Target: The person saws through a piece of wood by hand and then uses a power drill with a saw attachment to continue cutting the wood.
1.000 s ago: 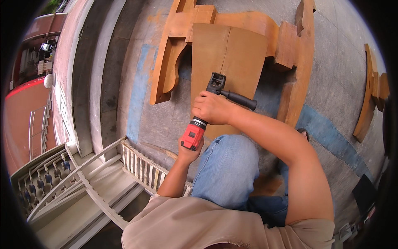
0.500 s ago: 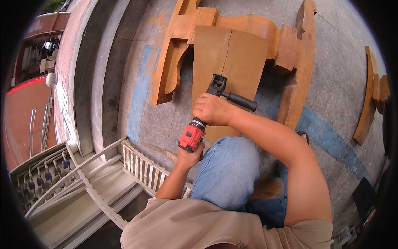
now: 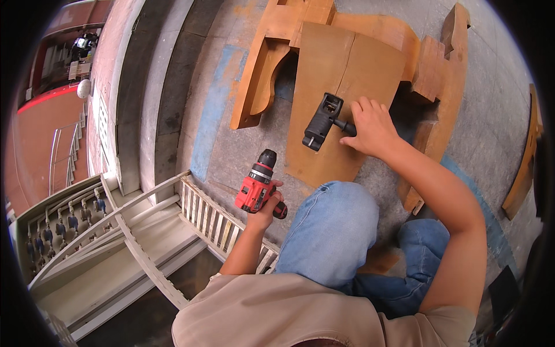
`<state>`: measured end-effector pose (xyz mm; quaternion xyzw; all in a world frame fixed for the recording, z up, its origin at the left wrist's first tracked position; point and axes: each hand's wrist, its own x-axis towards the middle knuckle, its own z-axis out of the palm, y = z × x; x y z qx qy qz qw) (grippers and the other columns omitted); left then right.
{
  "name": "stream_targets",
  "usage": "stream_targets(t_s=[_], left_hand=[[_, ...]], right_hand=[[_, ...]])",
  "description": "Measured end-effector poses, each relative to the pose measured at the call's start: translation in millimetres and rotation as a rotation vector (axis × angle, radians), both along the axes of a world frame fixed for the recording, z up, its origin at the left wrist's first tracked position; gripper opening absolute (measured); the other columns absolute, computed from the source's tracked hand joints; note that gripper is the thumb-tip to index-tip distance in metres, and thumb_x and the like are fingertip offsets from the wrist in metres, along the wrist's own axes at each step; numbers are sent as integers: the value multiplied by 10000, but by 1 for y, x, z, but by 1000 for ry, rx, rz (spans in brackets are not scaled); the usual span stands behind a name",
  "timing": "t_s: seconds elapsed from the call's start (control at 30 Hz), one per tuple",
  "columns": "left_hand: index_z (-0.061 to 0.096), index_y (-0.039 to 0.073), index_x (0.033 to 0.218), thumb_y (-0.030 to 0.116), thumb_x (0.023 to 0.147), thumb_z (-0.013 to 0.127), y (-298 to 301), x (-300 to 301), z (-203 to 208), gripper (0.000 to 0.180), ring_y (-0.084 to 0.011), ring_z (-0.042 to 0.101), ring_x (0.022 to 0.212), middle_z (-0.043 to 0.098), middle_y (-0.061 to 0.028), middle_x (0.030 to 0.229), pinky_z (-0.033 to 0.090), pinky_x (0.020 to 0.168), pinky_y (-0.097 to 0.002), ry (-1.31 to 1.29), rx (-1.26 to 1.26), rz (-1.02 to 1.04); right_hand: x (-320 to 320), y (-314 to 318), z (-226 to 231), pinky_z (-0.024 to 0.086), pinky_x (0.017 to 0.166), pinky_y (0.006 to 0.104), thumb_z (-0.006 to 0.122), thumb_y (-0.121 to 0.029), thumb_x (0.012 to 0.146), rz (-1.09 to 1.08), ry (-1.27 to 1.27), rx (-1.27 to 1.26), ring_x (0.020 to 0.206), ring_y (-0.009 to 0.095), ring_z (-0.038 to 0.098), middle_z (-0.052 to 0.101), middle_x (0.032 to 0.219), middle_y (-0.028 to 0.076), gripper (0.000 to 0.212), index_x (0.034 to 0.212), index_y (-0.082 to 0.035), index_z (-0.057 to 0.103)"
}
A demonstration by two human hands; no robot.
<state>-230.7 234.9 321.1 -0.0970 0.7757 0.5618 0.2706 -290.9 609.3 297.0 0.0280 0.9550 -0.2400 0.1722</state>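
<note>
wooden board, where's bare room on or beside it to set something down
Bare: the upper part of the wooden board, beyond the black attachment, though a dark line crosses it; also grey floor between the blue strip and red drill. Crowded: the board's middle, beneath attachment and right grip.

SITE: we class this as a makeshift woodworking spot on grey slab paving (image 3: 228,153) | MARKINGS: worn, straight-edged blue painted band (image 3: 209,118) | EDGE: long grey step-like ledges (image 3: 151,110) | WORK SIGNS: brown curved-edged wooden frame (image 3: 376,29), red-and-black pistol-shaped power drill (image 3: 254,188) | SERVICES: row of blue-fitted pipes (image 3: 72,223) | ROOFING: we cannot tell
</note>
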Motion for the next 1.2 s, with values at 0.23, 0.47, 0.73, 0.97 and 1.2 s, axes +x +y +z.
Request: stream_targets(t_s=[0.23,0.47,0.73,0.97,1.2], left_hand=[[684,-16,1121,137,770,797,-85,-10,-143,399,-421,692,1022,712,-235,1083,536,935,-477,349,-966,-37],[593,-46,1289,134,821,784,-75,-5,-161,537,-371,618,1123,619,-207,1202,489,1030,-440,308,-890,-28],[601,-32,1366,352,1034,646,141,-172,26,510,-199,683,1032,722,-139,1099,542,924,-345,300,-267,-435],[705,-120,1104,507,839,791,233,-194,43,686,-342,760,858,758,-254,924,577,779,-424,222,-832,-1078],[711,-112,875,372,822,752,226,-157,31,489,-279,735,723,717,-202,722,570,697,-408,429,-897,-928]], right_hand=[[2,-14,-18,582,853,502,741,-288,915,-151,-253,-349,963,444,719,736,989,264,337,1019,31,712],[-9,21,-15,579,770,489,797,-295,870,-131,-148,-369,871,437,725,729,904,274,364,911,61,732],[-43,54,-11,553,678,478,846,-315,815,-27,-21,-377,755,422,709,698,771,275,404,834,70,727],[-44,77,-15,515,1008,482,811,-376,863,-82,115,-419,1147,384,667,718,1183,226,512,1199,2,729],[-66,99,-34,322,1180,502,898,-407,785,-369,388,130,1430,313,430,544,1450,121,922,1531,-91,455]])
